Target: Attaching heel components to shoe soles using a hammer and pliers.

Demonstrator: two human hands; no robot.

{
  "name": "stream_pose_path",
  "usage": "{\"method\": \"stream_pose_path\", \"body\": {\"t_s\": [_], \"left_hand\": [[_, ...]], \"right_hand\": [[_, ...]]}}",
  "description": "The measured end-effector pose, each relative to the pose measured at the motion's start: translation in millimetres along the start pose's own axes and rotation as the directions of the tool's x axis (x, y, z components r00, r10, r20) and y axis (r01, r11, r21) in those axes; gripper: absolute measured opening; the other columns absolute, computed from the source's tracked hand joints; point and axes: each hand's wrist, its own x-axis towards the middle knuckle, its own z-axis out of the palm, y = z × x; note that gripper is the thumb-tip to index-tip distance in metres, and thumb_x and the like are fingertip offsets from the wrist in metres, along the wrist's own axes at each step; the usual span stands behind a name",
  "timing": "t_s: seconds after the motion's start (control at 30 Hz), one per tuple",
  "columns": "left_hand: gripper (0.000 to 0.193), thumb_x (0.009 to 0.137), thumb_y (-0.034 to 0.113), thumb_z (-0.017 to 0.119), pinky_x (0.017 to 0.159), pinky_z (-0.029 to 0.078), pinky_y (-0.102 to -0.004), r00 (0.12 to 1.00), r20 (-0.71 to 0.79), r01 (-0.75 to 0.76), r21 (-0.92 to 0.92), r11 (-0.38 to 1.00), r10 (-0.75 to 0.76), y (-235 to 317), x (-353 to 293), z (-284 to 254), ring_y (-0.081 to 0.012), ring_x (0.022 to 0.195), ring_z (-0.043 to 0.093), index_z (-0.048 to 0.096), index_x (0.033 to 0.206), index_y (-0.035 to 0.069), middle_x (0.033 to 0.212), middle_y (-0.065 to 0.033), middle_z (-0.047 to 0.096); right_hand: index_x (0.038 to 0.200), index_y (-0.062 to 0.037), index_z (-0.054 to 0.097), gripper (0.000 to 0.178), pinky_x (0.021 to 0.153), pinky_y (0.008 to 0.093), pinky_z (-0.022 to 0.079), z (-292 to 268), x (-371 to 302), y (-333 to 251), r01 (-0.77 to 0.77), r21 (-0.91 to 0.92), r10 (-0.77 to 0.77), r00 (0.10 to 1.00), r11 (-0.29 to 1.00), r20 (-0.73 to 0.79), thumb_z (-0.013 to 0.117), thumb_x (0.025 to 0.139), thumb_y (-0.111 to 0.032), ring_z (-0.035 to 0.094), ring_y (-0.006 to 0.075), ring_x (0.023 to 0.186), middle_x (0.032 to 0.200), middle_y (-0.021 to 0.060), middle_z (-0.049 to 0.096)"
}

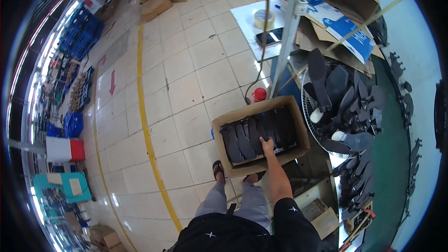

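Note:
My right hand (267, 145) reaches down into an open cardboard box (223, 161). Its fingers are closed on the end of a dark shoe sole (254, 135) within the row. Several more dark grey soles (232, 143) stand side by side, packed tightly in the left part of the box. Toward the right of the box lies a darker, nearly black stretch where single pieces are hard to make out. Of my left hand nothing shows; my dark clothing fills the lower middle of the picture.
Right of the box, a round wire basket (305, 107) holds a heap of loose soles (345, 93). A metal post (284, 32) rises beside a white board (242, 15) bearing a tape roll (264, 19) and a phone (270, 37). A green conveyor belt (389, 158) runs along the right.

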Motion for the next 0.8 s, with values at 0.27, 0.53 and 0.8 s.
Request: {"method": "stream_pose_path", "body": {"t_s": [0.27, 0.53, 0.8], "left_hand": [[0.031, 0.094, 0.030, 0.053, 0.063, 0.048, -0.0416, 0.995, 0.037, 0.089, 0.115, 0.989, -0.094, -57, 27, 31, -0.0292, 0.073, 0.064, 0.065, 0.094, 0.001, 0.086, -0.0133, 0.065], [0.034, 0.095, 0.026, 0.052, 0.070, 0.049, -0.0339, 0.996, 0.077, 0.000, -0.423, 0.906, 0.036, -53, 205, -138, -0.0152, 0.088, 0.065, 0.060, 0.123, 0.007, 0.105, -0.0046, 0.070], [0.030, 0.099, 0.021, 0.052, 0.091, 0.050, -0.0328, 0.840, 0.040, -0.501, -0.326, 0.802, 0.541, 141, 247, -184, -0.0223, 0.106, 0.065, 0.059, 0.122, 0.002, 0.112, -0.0149, 0.069]], "right_hand": [[0.138, 0.0032, 0.046, 0.061, 0.110, 0.0479, 0.038, -11, -31, -12, 0.203, -0.377, -0.252, 0.964, 0.903, -0.084, 0.069, 0.087, -0.022, 0.041, 0.0520, 0.130, 0.146, 0.0362, 0.031], [0.136, -0.0031, 0.053, 0.043, 0.086, 0.0318, 0.051, -72, -162, -28, 0.436, 0.114, -0.414, 0.893, 0.892, -0.177, 0.059, 0.098, -0.021, 0.068, 0.0214, 0.095, 0.121, 0.0166, 0.067], [0.116, 0.0009, 0.062, 0.030, 0.081, 0.0356, 0.051, -37, -494, 281, -0.382, 0.158, 0.405, 0.900, 0.910, -0.158, 0.055, 0.096, -0.020, 0.064, 0.0212, 0.093, 0.095, 0.0163, 0.068]]}}
